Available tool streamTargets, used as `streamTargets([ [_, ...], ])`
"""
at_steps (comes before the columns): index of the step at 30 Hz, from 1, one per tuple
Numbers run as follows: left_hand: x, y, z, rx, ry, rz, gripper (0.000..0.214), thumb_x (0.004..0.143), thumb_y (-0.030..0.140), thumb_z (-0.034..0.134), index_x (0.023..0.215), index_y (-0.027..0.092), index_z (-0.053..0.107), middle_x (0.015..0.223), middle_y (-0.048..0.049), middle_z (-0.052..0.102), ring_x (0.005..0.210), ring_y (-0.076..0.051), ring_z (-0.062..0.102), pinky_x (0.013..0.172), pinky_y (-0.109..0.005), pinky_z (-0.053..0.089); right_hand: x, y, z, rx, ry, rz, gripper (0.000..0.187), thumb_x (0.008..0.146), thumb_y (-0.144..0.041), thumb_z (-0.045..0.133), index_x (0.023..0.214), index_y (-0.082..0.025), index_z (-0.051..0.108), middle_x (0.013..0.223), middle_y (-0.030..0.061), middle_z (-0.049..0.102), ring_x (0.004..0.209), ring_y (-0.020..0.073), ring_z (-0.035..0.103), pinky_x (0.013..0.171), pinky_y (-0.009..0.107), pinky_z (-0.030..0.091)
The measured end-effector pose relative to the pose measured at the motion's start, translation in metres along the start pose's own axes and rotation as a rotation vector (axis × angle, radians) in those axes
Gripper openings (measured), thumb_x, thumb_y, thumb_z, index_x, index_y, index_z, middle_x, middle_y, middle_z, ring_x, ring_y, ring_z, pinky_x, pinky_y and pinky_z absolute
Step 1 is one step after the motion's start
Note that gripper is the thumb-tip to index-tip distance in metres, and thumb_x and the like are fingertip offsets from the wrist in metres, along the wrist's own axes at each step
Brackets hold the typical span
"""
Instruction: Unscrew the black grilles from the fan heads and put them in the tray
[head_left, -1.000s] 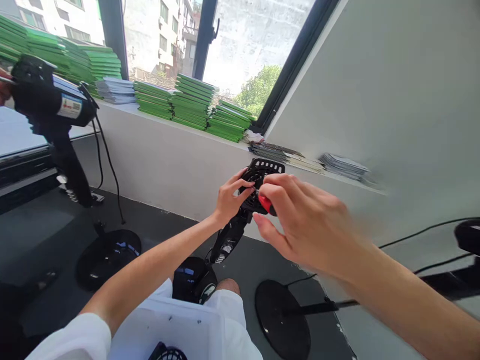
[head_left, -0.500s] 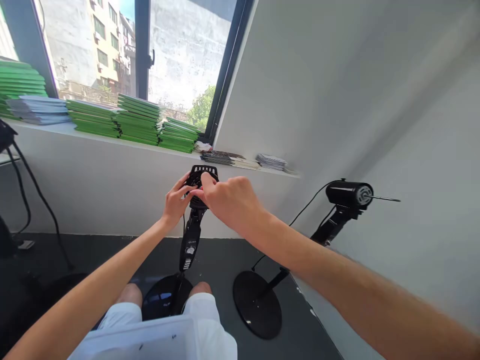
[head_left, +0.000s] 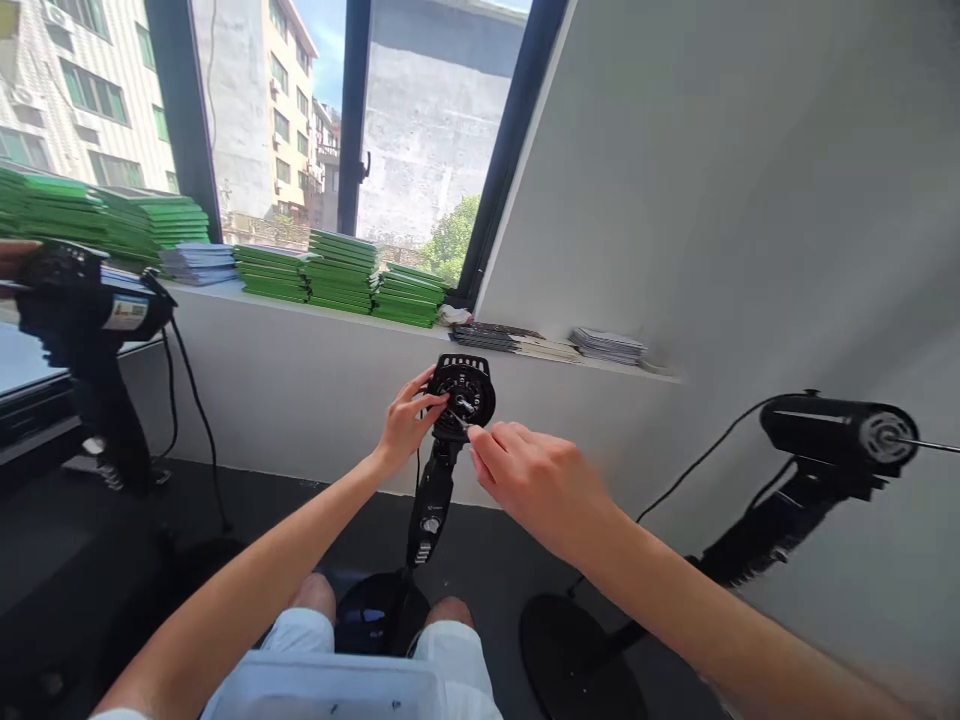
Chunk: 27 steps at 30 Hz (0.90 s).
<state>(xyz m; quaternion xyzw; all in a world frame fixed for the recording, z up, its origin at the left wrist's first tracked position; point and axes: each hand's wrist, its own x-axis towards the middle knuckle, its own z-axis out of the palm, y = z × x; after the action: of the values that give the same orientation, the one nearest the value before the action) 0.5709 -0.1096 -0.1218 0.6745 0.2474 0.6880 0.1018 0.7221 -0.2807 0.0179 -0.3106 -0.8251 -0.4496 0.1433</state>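
Note:
A black stand fan (head_left: 433, 510) without blades stands upright in front of me, its round motor housing (head_left: 487, 395) facing me. My left hand (head_left: 409, 420) grips the left side of this housing, thumb and fingertips resting at its face. Just below and right of the face, my right hand (head_left: 536, 480) is closed in a pinch. A small, thin shiny piece shows at its fingertips, too small to name. Pale metal parts show at the housing's centre. Across my lap lies a translucent plastic tray (head_left: 322, 675) with a few tiny dark bits in it.
Another bladeless fan (head_left: 832, 435) with a long metal shaft stands at right. At left is a third fan (head_left: 97, 320), with another person's hand (head_left: 15, 262) at its top. Green booklets (head_left: 341, 275) and grey leaflets (head_left: 607, 345) are stacked along the windowsill.
My right hand has drawn back down and right from the motor's face, uncovering it. The left hand stays on the housing. The view has swung left, bringing the third fan and another person's hand in.

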Motion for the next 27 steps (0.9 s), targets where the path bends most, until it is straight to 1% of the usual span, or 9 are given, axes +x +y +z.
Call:
streamTargets([
  [3,0.001,0.002,0.003,-0.039,0.033,-0.058,0.013,0.096,0.028,0.066,0.099,0.026,0.079,0.147,-0.0079,0.062,0.130,-0.026,0.064,0.109,-0.047,0.055,-0.010,-0.001,0.003,0.006,0.044,-0.008,0.010,0.099,-0.014,0.049,0.095,-0.017,0.057,0.069,-0.0040,0.054,0.062,0.0120,0.051,0.061,0.029,0.031],
  [7,0.000,0.007,0.002,-0.080,0.050,-0.121,0.016,0.092,0.024,0.070,0.107,0.026,0.074,0.145,-0.0071,0.064,0.133,-0.024,0.062,0.115,-0.046,0.050,-0.009,0.001,0.005,0.001,0.072,-0.008,0.007,0.099,-0.015,0.051,0.099,-0.017,0.058,0.071,-0.0036,0.056,0.066,0.0117,0.053,0.062,0.028,0.033],
  [9,0.001,0.008,0.001,-0.095,0.055,-0.138,0.015,0.092,0.024,0.070,0.106,0.026,0.073,0.145,-0.0072,0.065,0.132,-0.024,0.063,0.115,-0.046,0.050,-0.008,0.003,0.007,0.003,0.076,-0.013,0.009,0.100,-0.014,0.050,0.101,-0.016,0.058,0.072,-0.0034,0.056,0.066,0.0114,0.053,0.062,0.028,0.033],
  [15,0.001,0.009,0.001,-0.107,0.052,-0.129,0.012,0.093,0.025,0.069,0.103,0.024,0.075,0.145,-0.0085,0.064,0.132,-0.024,0.063,0.114,-0.044,0.050,-0.008,0.006,0.014,0.024,0.078,-0.011,0.011,0.101,-0.014,0.047,0.100,-0.017,0.059,0.072,-0.0032,0.058,0.063,0.0101,0.052,0.060,0.026,0.034],
  [21,0.000,0.005,0.003,-0.086,0.058,-0.123,0.010,0.094,0.025,0.068,0.098,0.024,0.077,0.145,-0.0093,0.064,0.134,-0.026,0.061,0.115,-0.047,0.050,-0.008,0.005,0.016,-0.020,0.054,-0.008,0.012,0.099,-0.012,0.049,0.102,-0.017,0.059,0.071,-0.0032,0.058,0.061,0.0103,0.052,0.058,0.026,0.034],
  [23,0.000,0.005,0.003,-0.089,0.056,-0.125,0.010,0.094,0.026,0.068,0.098,0.025,0.077,0.145,-0.0089,0.064,0.133,-0.026,0.062,0.114,-0.048,0.050,-0.009,0.004,0.015,-0.029,0.042,-0.016,0.015,0.097,-0.009,0.048,0.104,-0.017,0.059,0.072,-0.0024,0.060,0.061,0.0111,0.052,0.057,0.027,0.033],
  [26,0.000,0.004,0.003,-0.087,0.063,-0.129,0.011,0.094,0.027,0.067,0.099,0.025,0.077,0.144,-0.0085,0.065,0.134,-0.025,0.061,0.115,-0.047,0.050,-0.011,0.004,0.013,-0.041,-0.005,-0.046,0.026,0.094,0.000,0.043,0.107,-0.016,0.059,0.078,-0.0001,0.065,0.061,0.0112,0.055,0.058,0.026,0.033],
  [27,0.000,0.004,0.003,-0.082,0.065,-0.130,0.011,0.095,0.027,0.067,0.100,0.025,0.077,0.144,-0.0082,0.065,0.134,-0.025,0.061,0.114,-0.046,0.050,-0.011,0.004,0.013,-0.058,-0.007,-0.041,0.024,0.095,-0.002,0.043,0.105,-0.016,0.059,0.076,-0.0004,0.065,0.059,0.0109,0.055,0.057,0.025,0.032],
])
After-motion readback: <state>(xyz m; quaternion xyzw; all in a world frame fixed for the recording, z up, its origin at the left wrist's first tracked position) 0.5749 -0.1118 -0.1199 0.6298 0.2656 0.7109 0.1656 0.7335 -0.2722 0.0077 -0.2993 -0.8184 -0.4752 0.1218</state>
